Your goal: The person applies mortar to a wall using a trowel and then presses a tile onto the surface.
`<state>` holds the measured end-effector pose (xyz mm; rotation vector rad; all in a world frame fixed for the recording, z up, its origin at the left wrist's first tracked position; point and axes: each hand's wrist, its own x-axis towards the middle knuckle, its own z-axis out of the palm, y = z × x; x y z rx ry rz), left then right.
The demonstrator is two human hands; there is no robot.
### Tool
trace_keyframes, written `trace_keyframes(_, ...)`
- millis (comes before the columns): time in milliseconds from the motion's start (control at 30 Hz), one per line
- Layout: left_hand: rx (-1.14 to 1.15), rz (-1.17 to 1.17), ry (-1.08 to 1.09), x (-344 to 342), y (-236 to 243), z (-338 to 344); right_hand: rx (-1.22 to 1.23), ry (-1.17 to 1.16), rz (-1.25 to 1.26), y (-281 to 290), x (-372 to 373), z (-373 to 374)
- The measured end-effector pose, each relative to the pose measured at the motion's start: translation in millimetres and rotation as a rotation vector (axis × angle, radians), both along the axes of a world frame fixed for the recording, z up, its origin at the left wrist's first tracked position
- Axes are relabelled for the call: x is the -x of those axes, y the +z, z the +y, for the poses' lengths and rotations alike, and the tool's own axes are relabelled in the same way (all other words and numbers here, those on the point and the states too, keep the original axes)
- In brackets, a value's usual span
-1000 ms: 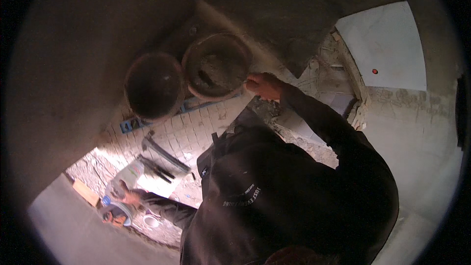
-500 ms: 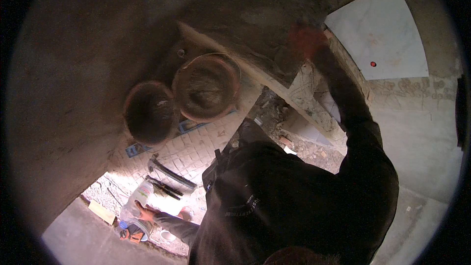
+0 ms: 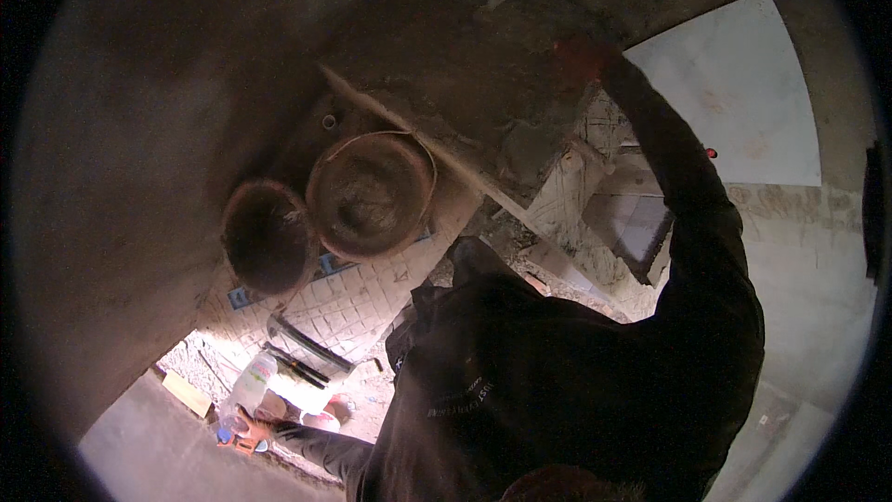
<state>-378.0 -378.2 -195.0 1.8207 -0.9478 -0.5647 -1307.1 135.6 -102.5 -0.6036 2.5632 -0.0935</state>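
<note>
The left hand (image 3: 247,429) is at the lower left of the frame, touching the capped end of a clear plastic bottle (image 3: 253,376). I cannot tell if it grips the bottle or only rests on it. The right hand (image 3: 583,58) is at the upper right of centre, by the rough, dark grey ledge (image 3: 437,65). It is too dark and blurry to tell if its fingers are bent.

The bottle could slip or tip if the left hand pushes it crooked. If the top of the ledge is soft, fingers could dent it. The right sleeve crosses in front of the flat white slab (image 3: 753,93), so a bump could nudge it.

The ledge's pale edge slants through the middle, close beside the round brown tub (image 3: 316,193). An arm swung low there could hit the rim. Some room shows on the pale lined floor (image 3: 386,293), between the tub and the dark-handled hammer (image 3: 311,342).
</note>
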Motion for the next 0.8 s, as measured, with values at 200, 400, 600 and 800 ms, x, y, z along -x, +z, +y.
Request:
trace_keyframes(200, -0.161, -0.437, -0.036, -42, 15, -12, 0.643, -0.394, -0.483, 7, 18, 31)
trace_keyframes(400, -0.037, -0.014, -0.028, 12, 16, -8, 0.275, -0.300, -0.398, 69, -88, -78)
trace_keyframes(600, -0.152, -0.692, -0.355, -105, 13, -25, 0.125, 0.140, -0.124, 57, -69, -83)
trace_keyframes(800, -0.107, 0.066, 0.033, 2, -2, -35, 0.091, 0.286, -0.102, 50, -102, -82)
